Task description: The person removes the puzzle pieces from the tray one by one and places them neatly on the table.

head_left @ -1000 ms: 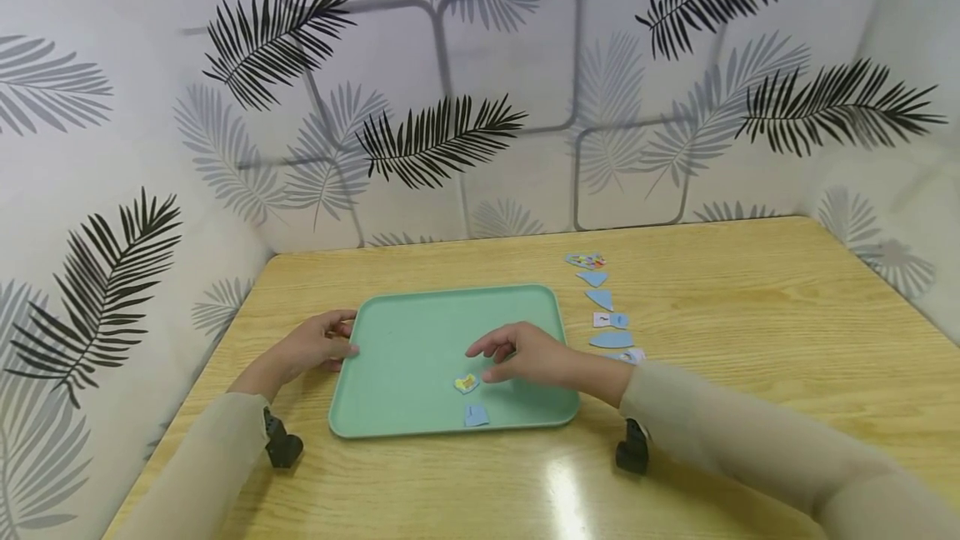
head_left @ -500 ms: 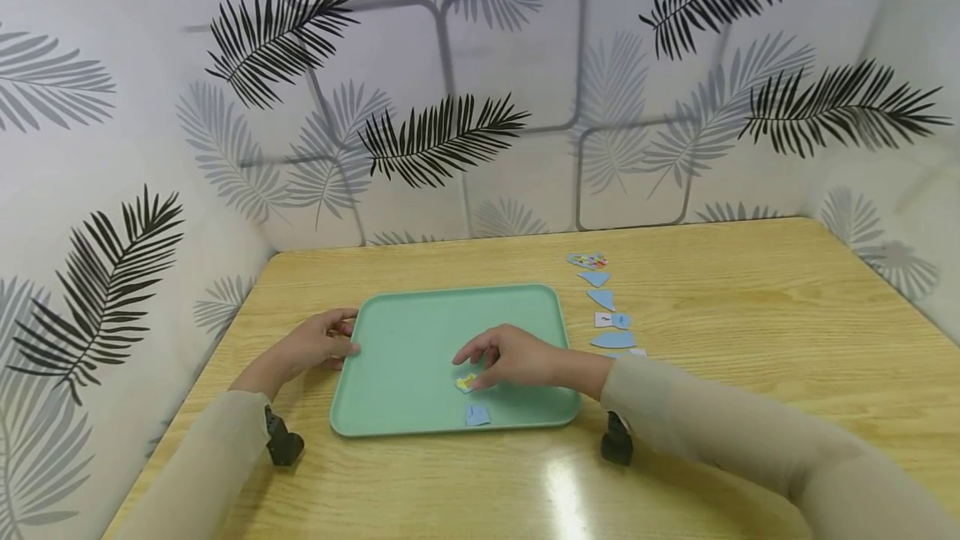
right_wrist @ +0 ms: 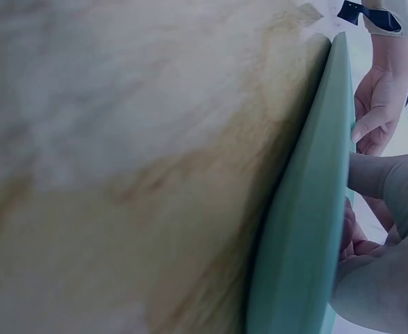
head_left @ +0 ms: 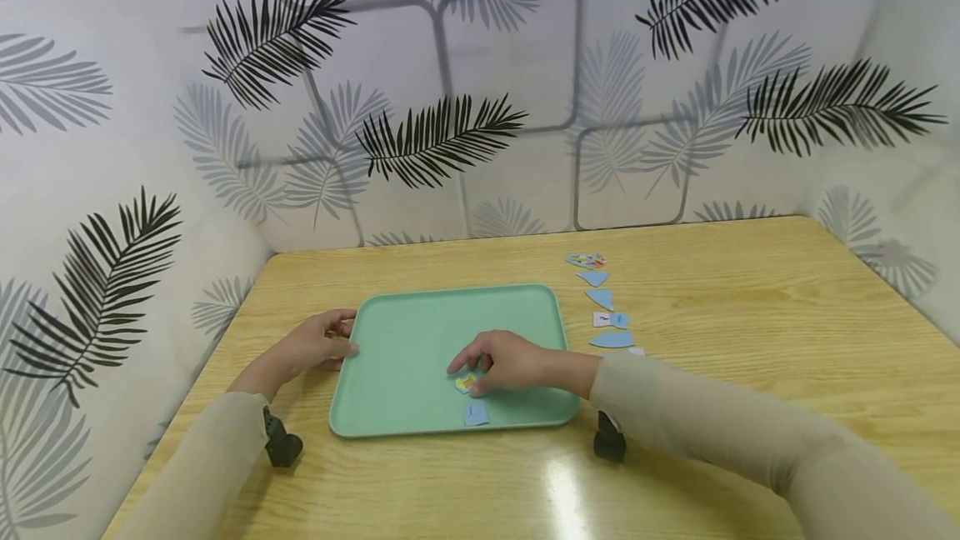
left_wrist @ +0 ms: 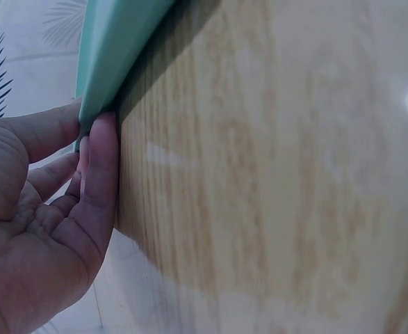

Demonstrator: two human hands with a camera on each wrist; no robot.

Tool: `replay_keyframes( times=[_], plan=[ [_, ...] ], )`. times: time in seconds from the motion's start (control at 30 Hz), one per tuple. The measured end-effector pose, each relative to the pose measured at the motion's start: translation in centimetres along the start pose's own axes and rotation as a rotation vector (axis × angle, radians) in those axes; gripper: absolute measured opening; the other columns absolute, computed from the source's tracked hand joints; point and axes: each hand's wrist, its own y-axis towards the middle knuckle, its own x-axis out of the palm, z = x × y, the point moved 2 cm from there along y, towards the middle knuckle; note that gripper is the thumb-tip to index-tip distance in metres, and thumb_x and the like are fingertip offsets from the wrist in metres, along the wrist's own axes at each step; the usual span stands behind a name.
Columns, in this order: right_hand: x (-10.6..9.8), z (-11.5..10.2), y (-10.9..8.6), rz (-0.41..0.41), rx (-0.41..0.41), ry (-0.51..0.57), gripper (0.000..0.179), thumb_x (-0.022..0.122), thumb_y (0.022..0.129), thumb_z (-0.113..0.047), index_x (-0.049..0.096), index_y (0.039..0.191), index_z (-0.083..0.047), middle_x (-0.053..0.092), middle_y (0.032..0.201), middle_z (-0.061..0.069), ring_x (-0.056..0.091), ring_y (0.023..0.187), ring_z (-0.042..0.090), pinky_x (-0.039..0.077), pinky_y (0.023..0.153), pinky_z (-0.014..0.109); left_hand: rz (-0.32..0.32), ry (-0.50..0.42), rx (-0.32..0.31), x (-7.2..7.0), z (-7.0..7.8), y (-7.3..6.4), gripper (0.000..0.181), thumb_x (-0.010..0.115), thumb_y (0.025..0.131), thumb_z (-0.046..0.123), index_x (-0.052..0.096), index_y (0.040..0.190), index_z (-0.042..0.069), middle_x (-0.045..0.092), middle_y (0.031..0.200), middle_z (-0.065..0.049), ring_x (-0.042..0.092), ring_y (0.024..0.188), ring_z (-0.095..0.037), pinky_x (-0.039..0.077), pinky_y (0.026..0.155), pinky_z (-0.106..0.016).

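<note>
A flat green tray (head_left: 420, 332) lies on the wooden table. My left hand (head_left: 311, 346) grips its left edge; in the left wrist view the thumb is on the rim and the fingers (left_wrist: 101, 149) reach underneath. My right hand (head_left: 510, 361) is low over the tray, thumb and index finger spread around a small yellow flat cut-out piece (head_left: 463, 383). The thumb tip is right at the piece's right side, the index tip at its upper left. Nearer the front rim lies a light blue piece (head_left: 476, 415). In the right wrist view, the tray wall (right_wrist: 304, 229) hides the right fingertips.
Several flat cut-outs stand in a column right of the tray, among them a multicoloured piece (head_left: 587, 260), a blue triangle (head_left: 601, 299) and a blue boat-shaped piece (head_left: 612, 340). The right sleeve (head_left: 697, 398) crosses the table beside them. A patterned wall (head_left: 517, 190) rises behind the table.
My right hand has moved left and lowered over the yellow piece, its thumb now at the piece's side. The left hand, the tray and the pieces have kept their places.
</note>
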Motion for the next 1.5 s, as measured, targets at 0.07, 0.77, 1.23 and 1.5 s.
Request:
replay_keyframes(
  times=[0.07, 0.77, 1.23, 1.5],
  plan=[
    [0.1, -0.1, 0.0, -0.001, -0.004, -0.015, 0.034, 0.079, 0.079, -0.001, 0.075, 0.110, -0.014, 0.059, 0.097, -0.001, 0.042, 0.068, 0.011, 0.038, 0.063, 0.023, 0.002, 0.001, -0.004, 0.0, -0.1, 0.0, 0.068, 0.064, 0.093, 0.006, 0.027, 0.151, -0.002, 0.041, 0.116, -0.017, 0.047, 0.098, -0.026, 0.052, 0.076, -0.035],
    [0.1, -0.8, 0.1, -0.034, -0.058, -0.127, 0.028, 0.077, 0.081, -0.002, 0.077, 0.107, -0.012, 0.059, 0.094, -0.003, 0.050, 0.083, 0.015, 0.041, 0.071, 0.023, 0.002, 0.002, 0.014, 0.2, 0.1, -0.1, 0.066, 0.062, 0.094, 0.004, 0.029, 0.150, -0.002, 0.043, 0.116, -0.018, 0.049, 0.099, -0.026, 0.053, 0.077, -0.035],
    [0.2, -0.9, 0.0, -0.014, -0.046, -0.132, 0.026, 0.077, 0.082, -0.003, 0.077, 0.105, -0.014, 0.057, 0.092, -0.004, 0.049, 0.083, 0.013, 0.042, 0.071, 0.024, 0.007, 0.008, 0.011, 0.1, -0.1, 0.1, 0.067, 0.063, 0.093, 0.005, 0.028, 0.150, -0.002, 0.042, 0.115, -0.017, 0.047, 0.096, -0.025, 0.052, 0.075, -0.034],
    [0.2, -0.9, -0.1, -0.010, -0.041, -0.115, 0.025, 0.077, 0.082, -0.003, 0.077, 0.105, -0.014, 0.058, 0.093, -0.004, 0.051, 0.084, 0.012, 0.043, 0.072, 0.023, 0.004, 0.000, 0.007, 0.1, -0.1, 0.0, 0.068, 0.063, 0.094, 0.005, 0.027, 0.151, -0.001, 0.041, 0.115, -0.017, 0.047, 0.096, -0.025, 0.052, 0.075, -0.035]
  ],
)
